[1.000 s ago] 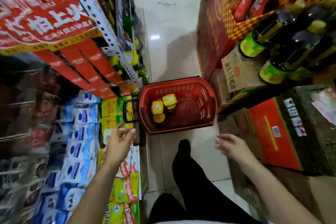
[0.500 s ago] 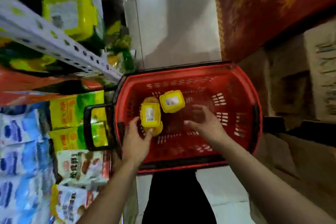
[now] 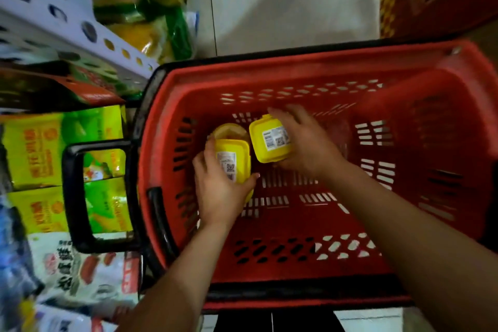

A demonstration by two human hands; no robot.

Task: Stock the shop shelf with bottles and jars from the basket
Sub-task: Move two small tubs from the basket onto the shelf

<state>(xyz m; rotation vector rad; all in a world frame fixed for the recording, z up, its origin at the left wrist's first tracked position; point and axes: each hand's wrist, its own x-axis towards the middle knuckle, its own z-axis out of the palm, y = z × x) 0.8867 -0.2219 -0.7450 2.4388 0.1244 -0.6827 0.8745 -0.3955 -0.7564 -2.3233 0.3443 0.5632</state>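
Basket (image 3: 310,83): red plastic, slotted walls, black handle on the side toward the shelf; the landmark for all below
Left jar (image 3: 234,162): in the basket's shelf-side half; yellow square lid with a white barcode label
Left hand (image 3: 218,191): wrapped around the left jar, thumb on one side of the lid, fingers on the other; grasping it
Right jar (image 3: 270,140): just beside the left jar, nearer the basket's middle; same yellow lid and label, slightly tilted
Right hand (image 3: 304,143): curled over the right jar's far edge; gripping it
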